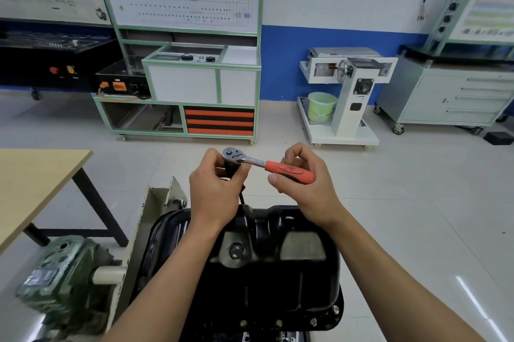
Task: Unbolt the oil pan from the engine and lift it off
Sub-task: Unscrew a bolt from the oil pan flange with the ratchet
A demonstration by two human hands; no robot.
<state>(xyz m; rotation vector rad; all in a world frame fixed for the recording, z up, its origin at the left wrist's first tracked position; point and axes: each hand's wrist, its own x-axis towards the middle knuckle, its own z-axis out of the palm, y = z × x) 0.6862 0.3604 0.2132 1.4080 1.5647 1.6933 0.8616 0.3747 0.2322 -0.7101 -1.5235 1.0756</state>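
Ratchet (256, 161) crosswise above oil pan (278, 272) (head leftward), left hand (215, 194) gripping its socket (229, 168), right hand (306, 191) pinching handle (289, 172)

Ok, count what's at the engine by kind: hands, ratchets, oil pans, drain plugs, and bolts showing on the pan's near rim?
Hands: 2 (left hand, right hand)
Ratchet wrench: 1
Oil pan: 1
Drain plug: 1
Near-rim bolts: 4
Total: 9
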